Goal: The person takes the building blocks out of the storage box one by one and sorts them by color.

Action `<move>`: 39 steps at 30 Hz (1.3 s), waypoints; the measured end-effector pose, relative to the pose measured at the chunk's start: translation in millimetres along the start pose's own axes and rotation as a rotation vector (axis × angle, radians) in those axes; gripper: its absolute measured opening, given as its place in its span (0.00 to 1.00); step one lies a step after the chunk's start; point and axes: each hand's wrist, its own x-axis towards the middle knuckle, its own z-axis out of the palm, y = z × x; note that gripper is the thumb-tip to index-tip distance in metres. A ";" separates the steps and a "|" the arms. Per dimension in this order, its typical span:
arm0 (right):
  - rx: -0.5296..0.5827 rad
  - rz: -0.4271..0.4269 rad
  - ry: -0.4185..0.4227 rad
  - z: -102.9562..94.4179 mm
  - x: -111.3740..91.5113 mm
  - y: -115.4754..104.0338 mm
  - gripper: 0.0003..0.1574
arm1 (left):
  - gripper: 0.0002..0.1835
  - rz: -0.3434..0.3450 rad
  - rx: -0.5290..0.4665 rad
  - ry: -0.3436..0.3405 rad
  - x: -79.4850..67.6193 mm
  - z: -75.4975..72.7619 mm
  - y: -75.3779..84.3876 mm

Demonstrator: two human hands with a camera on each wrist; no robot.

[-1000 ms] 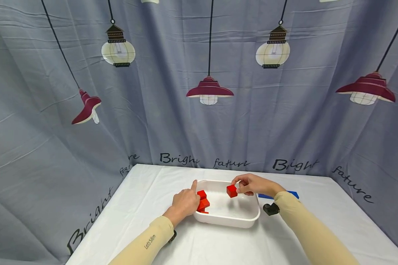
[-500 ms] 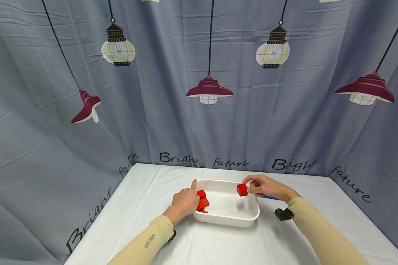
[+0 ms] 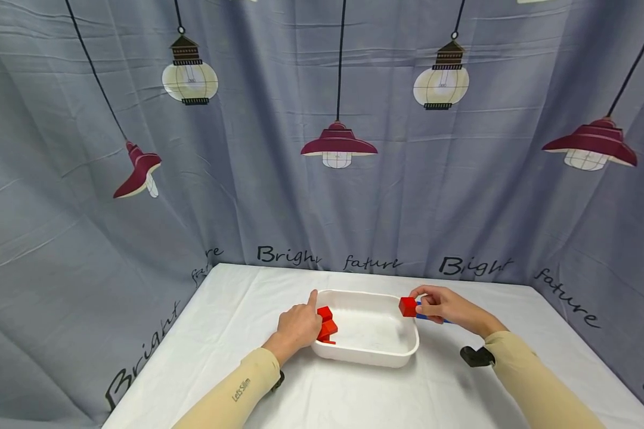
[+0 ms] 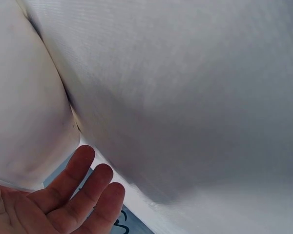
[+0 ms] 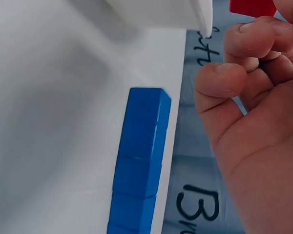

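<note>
My left hand [image 3: 299,325] holds the left rim of a white plastic tub [image 3: 365,357], index finger straight along the edge. In the left wrist view, three loosely bent fingers [image 4: 78,192] are outside the tub wall [image 4: 29,97]; the thumb is hidden. Red cubes [image 3: 328,328] sit together inside the tub's left end, partly hidden by that hand. My right hand [image 3: 451,307] pinches a red cube [image 3: 407,307] between thumb and index finger over the tub's right rim. Below the right hand, a row of joined blue cubes [image 5: 139,151] lies on the table.
A white cloth covers the table [image 3: 268,286]. Behind it hangs a grey curtain [image 3: 279,196] printed with lamps and lettering. The blue row [image 3: 423,312] lies just right of the tub, partly hidden by the right hand in the head view.
My right hand has moved right with the pinched red cube, from above the tub's inside to its right rim. The left hand and the tub have stayed nearly still.
</note>
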 end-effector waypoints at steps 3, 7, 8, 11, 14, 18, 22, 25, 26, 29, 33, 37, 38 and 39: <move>0.011 0.001 0.006 -2.4 -6.3 4.1 0.26 | 0.36 0.003 0.010 0.003 -0.3 -0.5 0.0; 0.020 0.022 0.020 -4.8 -13.2 10.3 0.28 | 0.35 -0.001 0.008 -0.001 -1.0 -1.4 0.5; 0.021 0.029 0.026 -5.4 -14.8 12.2 0.29 | 0.35 -0.003 0.007 -0.004 -1.3 -1.6 0.7; 0.017 0.044 0.039 -6.8 -18.8 18.6 0.30 | 0.35 -0.010 0.001 -0.007 -1.5 -2.3 1.6; 0.016 0.054 0.049 -7.6 -23.4 25.1 0.30 | 0.35 -0.014 0.003 -0.011 -1.3 -2.7 2.1; 0.031 0.061 0.052 -7.5 -28.6 32.8 0.30 | 0.35 -0.017 0.001 -0.014 -0.8 -3.1 2.1; 0.055 0.085 0.061 -5.7 -30.8 41.6 0.30 | 0.35 -0.019 -0.003 -0.014 -0.7 -2.9 1.5; 0.065 0.119 0.075 -2.4 -30.9 49.1 0.29 | 0.35 -0.019 -0.010 -0.015 -0.5 -2.6 1.1; 0.065 0.129 0.081 -1.1 -30.8 51.6 0.29 | 0.35 -0.019 -0.011 -0.015 -0.4 -2.7 1.1; 0.064 0.152 0.089 3.7 -30.2 58.7 0.28 | 0.35 -0.021 -0.013 -0.015 0.0 -2.4 1.0; 0.060 0.155 0.089 10.1 -31.0 66.2 0.28 | 0.35 -0.021 -0.010 -0.018 -0.5 -1.7 1.7; 0.045 0.150 0.090 14.3 -32.4 68.4 0.28 | 0.36 -0.022 -0.012 -0.018 -1.3 -1.9 2.4; 0.041 0.144 0.089 14.9 -32.7 68.3 0.29 | 0.36 -0.024 -0.011 -0.018 -1.4 -1.9 2.4; 0.036 0.137 0.087 15.4 -33.0 68.0 0.29 | 0.36 -0.026 -0.008 -0.018 -1.3 -2.1 2.2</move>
